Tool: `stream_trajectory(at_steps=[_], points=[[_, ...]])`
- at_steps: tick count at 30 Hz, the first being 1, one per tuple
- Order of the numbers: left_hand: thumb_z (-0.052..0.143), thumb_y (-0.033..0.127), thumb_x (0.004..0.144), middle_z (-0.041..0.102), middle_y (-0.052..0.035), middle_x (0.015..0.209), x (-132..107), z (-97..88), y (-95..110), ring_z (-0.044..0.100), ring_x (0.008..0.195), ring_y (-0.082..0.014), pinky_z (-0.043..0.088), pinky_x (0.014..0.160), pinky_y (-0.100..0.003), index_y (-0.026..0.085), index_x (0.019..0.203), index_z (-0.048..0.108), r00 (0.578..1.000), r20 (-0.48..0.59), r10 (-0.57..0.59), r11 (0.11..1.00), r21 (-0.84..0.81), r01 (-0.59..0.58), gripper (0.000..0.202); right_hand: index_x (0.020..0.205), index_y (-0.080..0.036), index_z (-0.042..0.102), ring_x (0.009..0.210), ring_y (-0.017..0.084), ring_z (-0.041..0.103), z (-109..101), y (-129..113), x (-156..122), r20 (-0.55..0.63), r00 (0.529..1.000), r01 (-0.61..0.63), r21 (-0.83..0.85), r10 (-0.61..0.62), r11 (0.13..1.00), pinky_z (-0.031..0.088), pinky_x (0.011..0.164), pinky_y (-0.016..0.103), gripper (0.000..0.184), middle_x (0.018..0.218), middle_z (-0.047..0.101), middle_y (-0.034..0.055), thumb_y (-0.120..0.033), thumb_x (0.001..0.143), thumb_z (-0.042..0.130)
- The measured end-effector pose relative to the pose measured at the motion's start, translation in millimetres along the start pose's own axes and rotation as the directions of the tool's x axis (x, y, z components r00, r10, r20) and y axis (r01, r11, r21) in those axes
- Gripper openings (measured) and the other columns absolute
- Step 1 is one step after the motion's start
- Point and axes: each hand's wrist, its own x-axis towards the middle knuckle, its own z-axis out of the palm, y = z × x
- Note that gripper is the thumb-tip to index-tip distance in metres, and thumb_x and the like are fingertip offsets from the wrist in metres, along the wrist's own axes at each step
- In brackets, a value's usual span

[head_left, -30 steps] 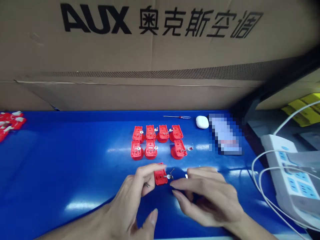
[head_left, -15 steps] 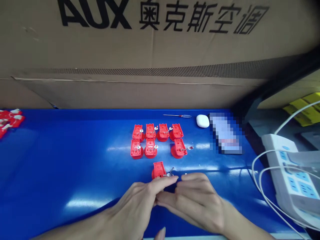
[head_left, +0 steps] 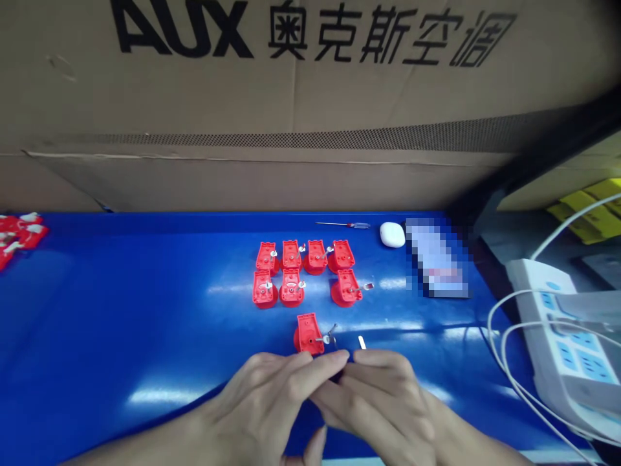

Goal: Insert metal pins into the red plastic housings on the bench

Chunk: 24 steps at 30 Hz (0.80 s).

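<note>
My left hand (head_left: 272, 395) and my right hand (head_left: 383, 395) meet at the front of the blue table. The right fingers are curled closed, and what lies in them is hidden. My left fingers are bent and press against the right hand, with the thumb held lower; whatever they hold is also out of sight. Just beyond them sits a red plastic housing (head_left: 308, 330) on a round base. A small metal-and-white part (head_left: 328, 338) sticks out at its right side. A thin white strip (head_left: 361, 342) shows above my right knuckles.
Several similar red housings (head_left: 291, 285) stand in two rows behind. Farther back are a screwdriver (head_left: 356, 225), a white rounded case (head_left: 392, 234) and a blurred-out phone (head_left: 434, 259). A power strip (head_left: 567, 343) with white cables is at right, red-and-white parts (head_left: 22, 233) at far left.
My hands have drawn slightly toward me and closer together, uncovering more of the front red housing and the white strip. The left thumb has moved up a little.
</note>
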Motion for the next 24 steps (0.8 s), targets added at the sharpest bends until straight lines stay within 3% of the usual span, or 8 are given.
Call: stream_trajectory(at_steps=[5,8,11,17,24], points=[[0.06,0.011,0.088,0.077,-0.0141,0.114,7.6,-8.6,0.5,0.078,0.102,-0.0237,0.064,0.073,-0.032,0.009,0.136,0.064,0.993,-0.071,-0.097,0.994,0.046,0.101,0.048,0.122,-0.007,0.07,0.051,0.01,0.055,-10.7,1.7,-2.4,-0.062,0.995,-0.078,-0.083,0.073,0.993,0.037,0.052,0.032,0.025,0.068,0.067,-0.0043,-0.011,0.117,0.046],[0.065,0.01,0.098,0.073,-0.011,0.112,14.1,-14.1,-5.0,0.075,0.089,-0.0166,0.061,0.07,-0.027,0.012,0.127,0.069,0.988,-0.061,-0.143,0.989,0.037,0.145,0.029,0.128,-0.009,0.067,0.05,0.01,0.056,-10.8,4.4,-9.7,-0.095,0.992,-0.093,-0.155,0.079,0.984,0.038,0.053,0.032,0.019,0.069,0.071,-0.0055,-0.012,0.115,0.054],[0.062,0.014,0.108,0.069,-0.0065,0.104,16.2,-15.4,-12.3,0.067,0.074,-0.011,0.055,0.064,-0.025,0.015,0.12,0.073,0.993,-0.067,-0.093,0.995,0.032,0.095,0.016,0.133,-0.014,0.066,0.051,0.011,0.058,-9.0,4.8,-15.0,-0.09,0.988,-0.141,-0.174,0.127,0.975,0.037,0.053,0.032,0.021,0.07,0.072,-0.0067,-0.014,0.115,0.055],[0.065,0.02,0.111,0.066,-0.0033,0.101,12.5,-13.7,-14.9,0.066,0.074,-0.0096,0.052,0.062,-0.024,0.019,0.122,0.076,0.99,-0.098,-0.1,0.993,0.056,0.106,0.016,0.129,-0.013,0.067,0.048,0.011,0.051,-10.4,4.0,-9.1,-0.079,0.991,-0.116,-0.124,0.107,0.986,0.039,0.055,0.031,0.02,0.064,0.062,-0.0087,-0.01,0.113,0.057],[0.064,0.018,0.11,0.064,-0.0011,0.098,12.8,-11.0,-11.6,0.063,0.072,-0.0086,0.049,0.058,-0.023,0.023,0.121,0.08,0.981,-0.126,-0.148,0.988,0.028,0.153,0.02,0.126,-0.011,0.068,0.046,0.011,0.05,-10.5,3.0,-4.6,-0.098,0.989,-0.114,-0.071,0.107,0.991,0.031,0.049,0.034,0.019,0.066,0.063,-0.0066,-0.008,0.111,0.058]])
